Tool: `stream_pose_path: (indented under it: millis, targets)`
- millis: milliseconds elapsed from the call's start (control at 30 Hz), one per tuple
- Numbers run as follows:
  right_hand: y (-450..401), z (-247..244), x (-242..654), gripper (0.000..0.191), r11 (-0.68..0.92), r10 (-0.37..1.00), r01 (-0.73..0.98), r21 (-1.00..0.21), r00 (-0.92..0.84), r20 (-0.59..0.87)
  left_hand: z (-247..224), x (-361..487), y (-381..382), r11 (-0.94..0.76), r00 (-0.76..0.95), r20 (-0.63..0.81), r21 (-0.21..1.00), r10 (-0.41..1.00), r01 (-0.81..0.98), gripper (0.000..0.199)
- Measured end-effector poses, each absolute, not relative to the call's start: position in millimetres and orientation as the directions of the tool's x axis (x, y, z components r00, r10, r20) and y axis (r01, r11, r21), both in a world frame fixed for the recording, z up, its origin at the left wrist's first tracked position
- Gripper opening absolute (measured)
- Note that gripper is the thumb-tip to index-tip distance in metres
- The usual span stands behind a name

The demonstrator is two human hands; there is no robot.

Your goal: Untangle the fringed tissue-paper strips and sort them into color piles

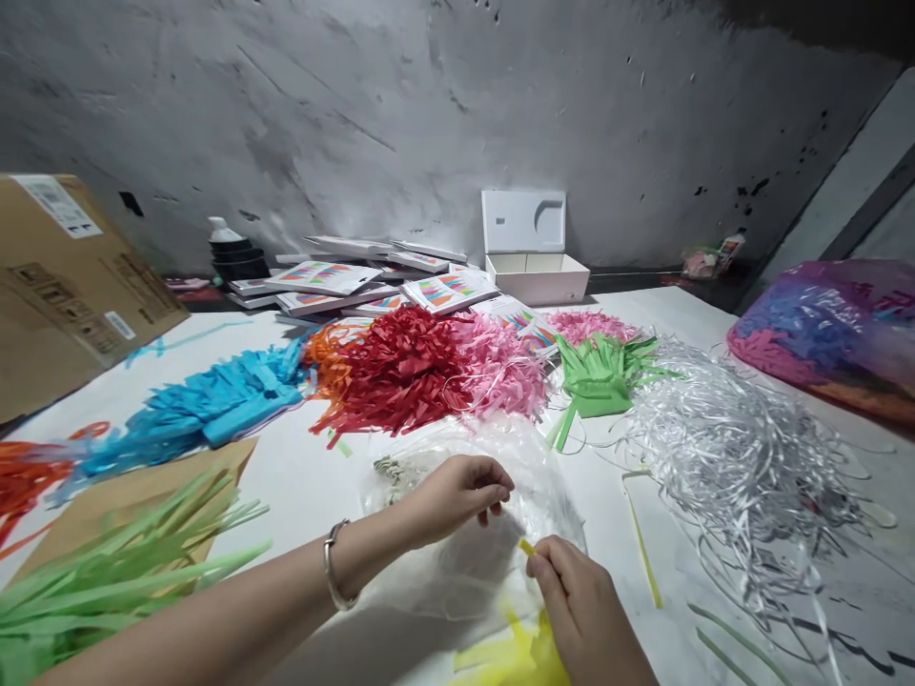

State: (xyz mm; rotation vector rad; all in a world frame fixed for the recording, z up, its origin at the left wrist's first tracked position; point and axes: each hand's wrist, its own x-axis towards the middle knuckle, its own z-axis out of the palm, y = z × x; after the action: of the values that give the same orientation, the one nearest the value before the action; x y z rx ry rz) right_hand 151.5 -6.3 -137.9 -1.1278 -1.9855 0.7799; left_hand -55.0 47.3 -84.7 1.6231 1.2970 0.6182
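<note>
Fingers of the right hand (586,595) pinch a yellow tissue-paper strip (527,547) above yellow fringe (533,659) at near centre; the left hand (457,494), fingers curled, hangs over a crinkled clear plastic bag (472,564), its grip unclear. Hard tugging might tear the thin, flimsy paper.

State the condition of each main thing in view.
Yellow strip, pinched in right hand.
Left hand, curled, hold unclear.
Clear bag, crumpled.
White box, lid open.
Flat boxes, piled askew.
Silver ribbon, loose, tangled.
Red fringe, heaped.
Bag at far right, filled.
</note>
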Motion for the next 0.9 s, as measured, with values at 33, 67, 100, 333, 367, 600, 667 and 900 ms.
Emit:
stream_pose_path:
  millis: [33, 67, 100, 333, 367, 600, 667, 900]
  targets:
    - [-6, -139, 151, 0.032, 0.435, 0.889, 0.453, -0.778, -0.353, 0.292, -82, -55, 45, 0.039, 0.31, -0.179, 0.912, 0.934, 0.409, 0.023]
    - [-6, -139, 150, 0.032, 0.434, 0.891, 0.453, -0.779, -0.342, 0.298, -80, -56, 43, 0.073, 0.303, -0.19, 0.931, 0.934, 0.358, 0.025]
    - [-6, -139, 150, 0.032, 0.436, 0.891, 0.452, -0.778, -0.338, 0.303, -79, -56, 41, 0.101, 0.295, -0.198, 0.944, 0.935, 0.314, 0.029]
    - [-9, -126, 148, 0.028, 0.479, 0.872, 0.439, -0.76, -0.339, 0.353, -73, -51, 24, 0.211, 0.282, -0.225, 0.974, 0.933, 0.08, 0.044]
    - [-10, -124, 147, 0.028, 0.493, 0.866, 0.432, -0.755, -0.334, 0.374, -73, -49, 20, 0.228, 0.29, -0.227, 0.973, 0.93, 0.031, 0.044]
    - [-17, -119, 141, 0.024, 0.632, 0.775, 0.44, -0.638, -0.386, 0.5, -77, -46, -10, -0.007, 0.294, -0.022, 0.995, 0.956, 0.097, 0.037]
    - [-20, -117, 141, 0.024, 0.661, 0.75, 0.448, -0.602, -0.415, 0.515, -78, -48, -18, -0.155, 0.284, 0.097, 0.97, 0.954, 0.188, 0.029]
    - [-33, -109, 140, 0.022, 0.746, 0.665, 0.477, -0.465, -0.511, 0.544, -72, -55, -44, -0.419, 0.309, 0.31, 0.815, 0.899, 0.4, 0.017]
